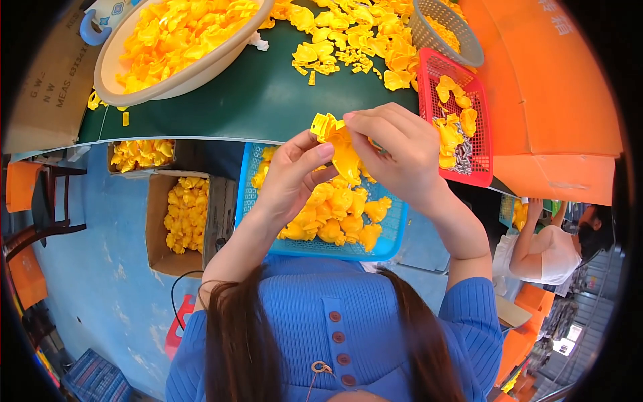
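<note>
Over the green table's near edge, I hold a hollow yellow plastic piece with a squared, notched end. My left hand is closed on its left side, thumb and fingers pinching it. My right hand is closed too, its thumb and fingertips pressed at the top of the piece; whether a smaller part sits between them is hidden. Just below both hands is a blue plastic basket, where rounded yellow plastic figures are heaped.
On the green table stands a beige basin of yellow shells. Loose yellow parts lie right of it, beside a grey basket and a red basket holding shells and metal screws. Cardboard box lower left; another person right.
</note>
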The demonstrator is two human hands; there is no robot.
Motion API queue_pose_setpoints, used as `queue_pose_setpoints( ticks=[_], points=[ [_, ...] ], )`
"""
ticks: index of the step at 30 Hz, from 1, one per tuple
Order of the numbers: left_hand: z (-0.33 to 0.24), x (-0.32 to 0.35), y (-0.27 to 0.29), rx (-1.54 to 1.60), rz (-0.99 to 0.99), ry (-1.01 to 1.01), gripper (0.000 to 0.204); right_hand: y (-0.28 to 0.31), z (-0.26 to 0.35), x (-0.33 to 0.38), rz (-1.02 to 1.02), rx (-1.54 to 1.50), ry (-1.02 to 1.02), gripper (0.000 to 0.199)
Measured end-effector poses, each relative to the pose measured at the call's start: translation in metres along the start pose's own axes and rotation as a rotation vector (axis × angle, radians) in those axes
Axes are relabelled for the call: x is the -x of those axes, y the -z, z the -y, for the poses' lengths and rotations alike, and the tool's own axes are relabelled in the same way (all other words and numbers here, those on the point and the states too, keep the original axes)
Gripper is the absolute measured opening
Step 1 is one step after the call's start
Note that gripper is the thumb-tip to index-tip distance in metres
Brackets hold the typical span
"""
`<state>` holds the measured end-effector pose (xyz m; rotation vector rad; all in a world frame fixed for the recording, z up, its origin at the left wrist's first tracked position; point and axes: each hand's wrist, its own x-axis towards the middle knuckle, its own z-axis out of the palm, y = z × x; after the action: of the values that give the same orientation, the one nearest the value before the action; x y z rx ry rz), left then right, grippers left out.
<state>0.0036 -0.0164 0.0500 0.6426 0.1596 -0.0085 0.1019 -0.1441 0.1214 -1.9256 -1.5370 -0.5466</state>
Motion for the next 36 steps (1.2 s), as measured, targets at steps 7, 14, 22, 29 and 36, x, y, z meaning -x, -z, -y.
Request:
queue_pose_setpoints(
  ticks=[7, 14, 22, 29, 36],
  points=[
    [0.003, -0.001, 0.005, 0.016, -0.017, -0.011, 0.019, -0.003, -0.001, 0.001, 0.016, -0.002, -0.001, 0.015],
    [0.001, -0.001, 0.008, -0.065, -0.045, -0.026, 0.016, 0.002, -0.006, 0.004, 0.130, -0.143, -0.032, 0.013],
    [0.006, -0.006, 0.015, -0.219, -0.066, -0.008, 0.016, -0.005, -0.002, 0.015, 0.116, -0.086, -0.043, 0.011],
    [0.002, -0.005, 0.010, -0.269, -0.059, -0.039, 0.023, 0.006, -0.020, 0.021, 0.281, -0.657, -0.566, 0.012],
    [-0.003, -0.005, 0.008, -0.416, -0.044, -0.098, 0.037, 0.005, -0.026, 0.023, 0.337, -0.959, -0.908, 0.014]
  ],
)
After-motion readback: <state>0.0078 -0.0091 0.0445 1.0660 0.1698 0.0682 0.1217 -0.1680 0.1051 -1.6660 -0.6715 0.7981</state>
